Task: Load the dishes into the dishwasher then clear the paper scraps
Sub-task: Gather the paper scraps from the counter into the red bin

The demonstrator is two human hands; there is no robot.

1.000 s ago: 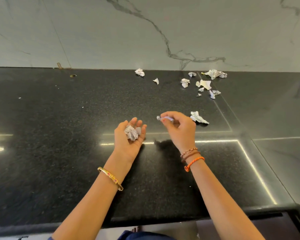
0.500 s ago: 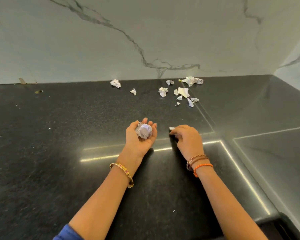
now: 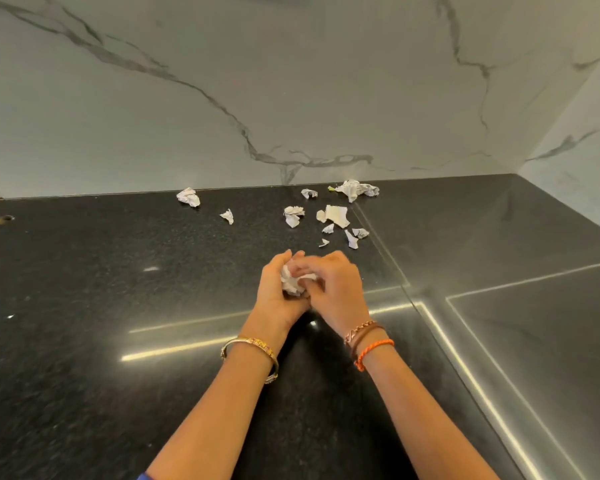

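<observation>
Both hands meet over the black countertop [image 3: 83, 341], the left hand [image 3: 277, 289] cupping a wad of crumpled paper [image 3: 293, 282] in curled fingers while the right hand [image 3: 333, 285] pinches into it from three o'clock. More paper scraps [image 3: 336, 216] lie scattered toward twelve and one o'clock, near the marble wall [image 3: 291, 81], well apart from the hands.

A home kitchen was suggested by the polished black granite countertop [image 3: 83, 306] across the lower frame and the veined marble backsplash [image 3: 291, 81] above it.
</observation>
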